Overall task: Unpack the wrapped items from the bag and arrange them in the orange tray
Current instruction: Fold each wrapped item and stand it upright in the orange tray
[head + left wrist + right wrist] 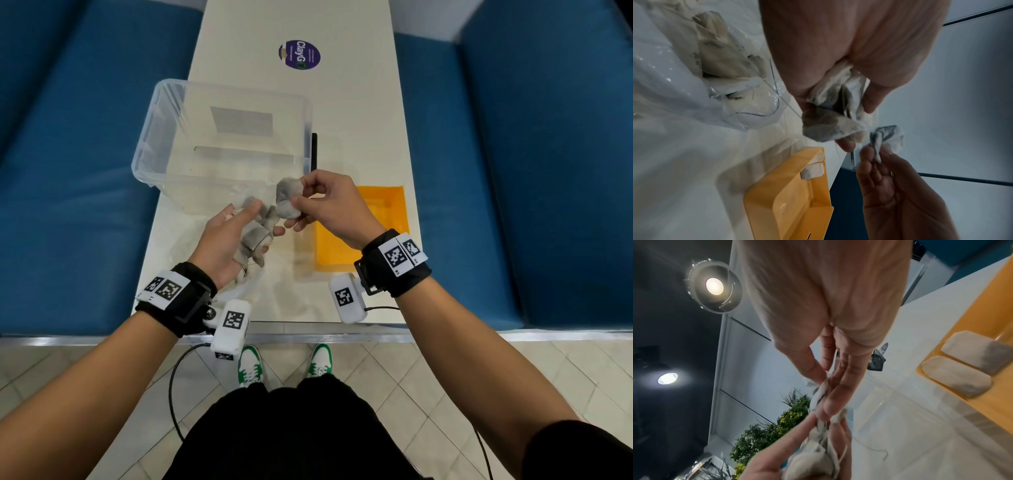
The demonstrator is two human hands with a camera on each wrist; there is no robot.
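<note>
My left hand [265, 221] grips a bunch of grey-white wrapped sachets [255, 238] above the table, palm up. My right hand [299, 192] pinches one sachet [289, 198] between thumb and fingers, right beside the bunch. In the left wrist view this pinched sachet [888, 138] sits just apart from the bunch [828, 126]. The orange tray [394, 205] lies under my right hand, with two sachets [960, 378] side by side in one corner. The clear plastic bag [674, 73] lies crumpled on the table below my left hand, more sachets inside.
A large clear plastic bin [150, 137] stands on the cream table [359, 102] behind my hands, left of the tray. A thin black object [314, 150] lies beside the bin. A purple sticker [299, 54] is farther back. Blue seats [68, 171] flank the table.
</note>
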